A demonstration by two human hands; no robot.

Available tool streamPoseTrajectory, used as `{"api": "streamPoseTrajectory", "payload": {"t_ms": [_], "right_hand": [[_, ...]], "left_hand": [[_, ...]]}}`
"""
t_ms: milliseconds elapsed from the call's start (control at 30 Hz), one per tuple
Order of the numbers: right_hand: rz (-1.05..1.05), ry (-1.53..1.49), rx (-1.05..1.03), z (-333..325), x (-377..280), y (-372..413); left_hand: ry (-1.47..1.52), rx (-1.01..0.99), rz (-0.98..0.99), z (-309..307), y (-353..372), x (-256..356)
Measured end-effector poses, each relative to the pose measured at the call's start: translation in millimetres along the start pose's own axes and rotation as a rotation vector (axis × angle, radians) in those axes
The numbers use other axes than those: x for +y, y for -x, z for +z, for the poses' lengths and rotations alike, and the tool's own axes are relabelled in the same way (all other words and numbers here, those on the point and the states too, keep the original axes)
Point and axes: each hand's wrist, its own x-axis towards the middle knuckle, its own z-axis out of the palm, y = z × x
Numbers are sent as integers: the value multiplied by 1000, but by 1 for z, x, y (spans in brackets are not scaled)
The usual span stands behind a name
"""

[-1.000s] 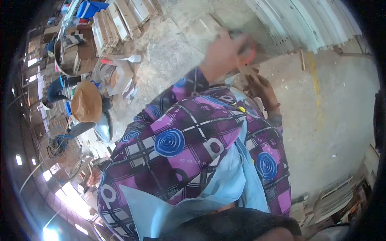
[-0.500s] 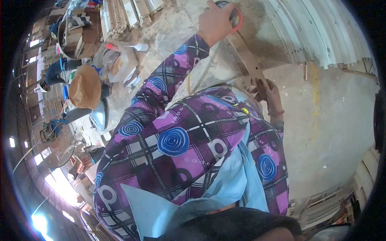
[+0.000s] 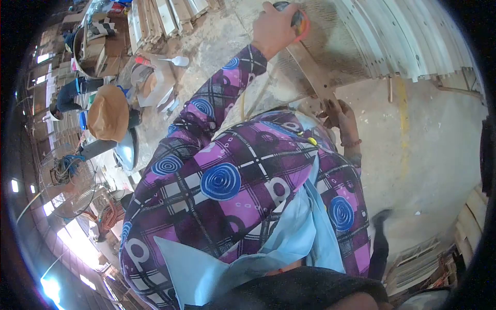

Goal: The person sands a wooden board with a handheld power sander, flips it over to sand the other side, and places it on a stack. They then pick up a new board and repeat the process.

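Gripping a round tool in the left hand at twelve o'clock, apparently pinching the strip, slanting at one, with the right hand at two; seemingly working the strip's face, probably needing firm support next.

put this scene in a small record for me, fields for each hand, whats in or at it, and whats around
left hand: closed around a dark tool with a red-orange edge
tool type: not clear
right hand: fingers at the near end of a wooden strip; firmness of grip unclear
strip position: slanting between the two hands
upper left: stacked boards, white bottle
upper right: row of long pale slats
lower left: wire fan
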Motion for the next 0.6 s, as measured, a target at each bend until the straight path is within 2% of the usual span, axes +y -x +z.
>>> {"api": "streamPoseTrajectory", "payload": {"t_ms": [133, 233, 267, 433, 533, 600], "right_hand": [[-11, -14, 57, 1, 8, -5], [52, 24, -6, -4, 4, -7], [52, 8, -20, -5, 3, -7], [-11, -31, -82, -9, -2, 3], [24, -44, -46, -2, -12, 15], [76, 50, -15, -2, -13, 13]], "left_hand": [[-4, 40, -69, 6, -11, -16], [-104, 28, -77, 19, 0, -21], [-39, 8, -54, 24, 8, -18], [181, -178, 75, 14, 64, 39], [185, -176, 93, 9, 60, 40], [116, -99, 16, 14, 40, 17]]}}
